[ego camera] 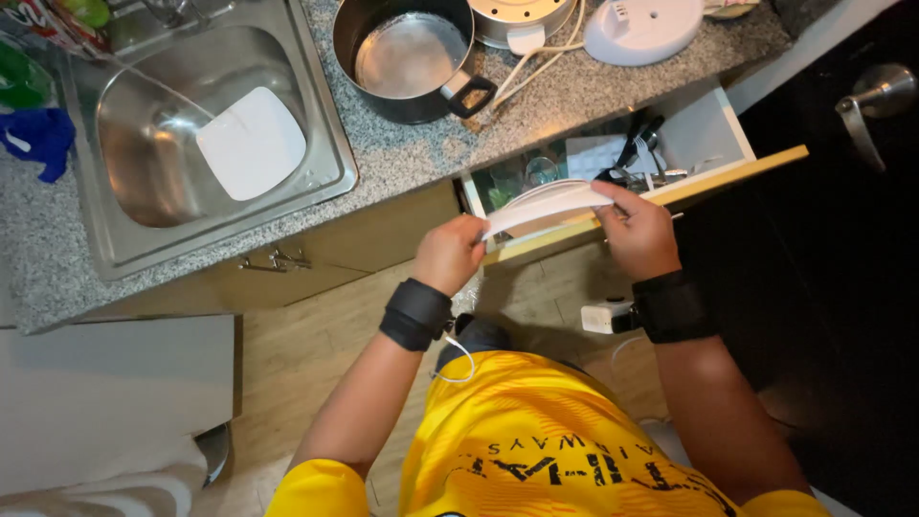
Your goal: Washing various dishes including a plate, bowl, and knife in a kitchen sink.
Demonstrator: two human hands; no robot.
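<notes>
Both hands held a white plate (pixel 546 204) at frame centre, over the open drawer (pixel 713 129). The left hand (pixel 448 254) had its fingers clamped on the plate's left edge; the right hand (pixel 637 230) had its fingers clamped on the right edge. A second plate (pixel 251 144) lay in the sink (pixel 134 144), upper left. A pot (pixel 407 57) stood on the counter (pixel 402 153), top centre.

Your left hand (pixel 448 252) and right hand (pixel 637 230) grip a white plate (pixel 541 204) by its ends, right over the open drawer (pixel 699 144); sink (pixel 124 144) far left.
</notes>
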